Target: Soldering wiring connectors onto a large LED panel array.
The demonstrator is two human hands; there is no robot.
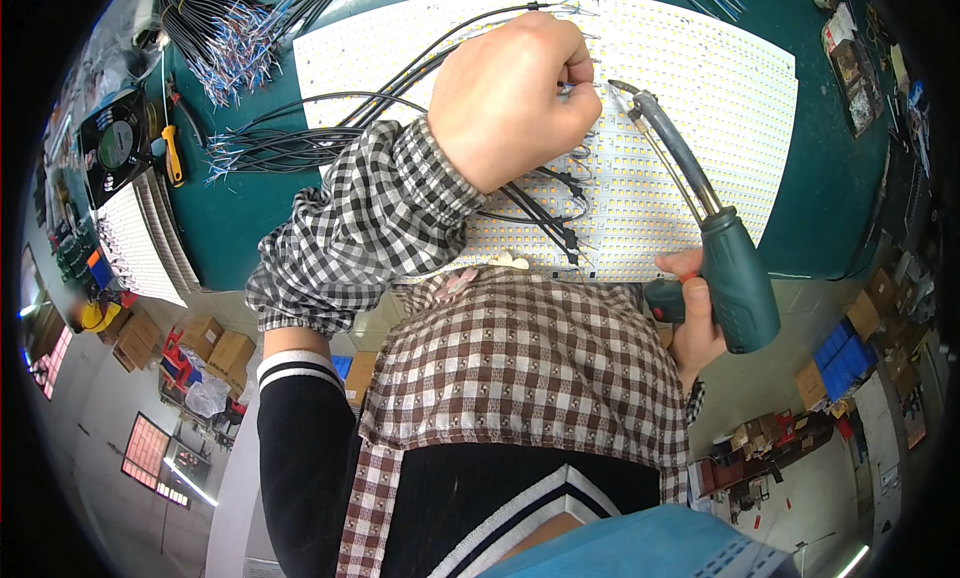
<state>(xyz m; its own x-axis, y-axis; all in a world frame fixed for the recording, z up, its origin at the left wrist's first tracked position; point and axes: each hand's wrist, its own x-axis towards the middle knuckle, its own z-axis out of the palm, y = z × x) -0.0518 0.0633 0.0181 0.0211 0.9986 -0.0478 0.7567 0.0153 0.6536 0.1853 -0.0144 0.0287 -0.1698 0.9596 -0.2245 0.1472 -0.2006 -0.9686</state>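
Observation:
My left hand is closed in a pinch above the white LED panels, which carry rows of small yellowish chips. A thin wire end shows at its fingertips; most of it is hidden by the hand. My right hand grips a green soldering gun near the table's front edge. Its long curved metal tip reaches up to the panel, just right of my left fingertips. Black cables with stripped blue, red and white ends run under my left wrist. Several shorter cables lie over the panel below that hand.
A large cable bundle lies at the far left of the green table. Nearby are a black fan, a yellow-handled screwdriver and a stack of white panels. A grimy box sits at the far right.

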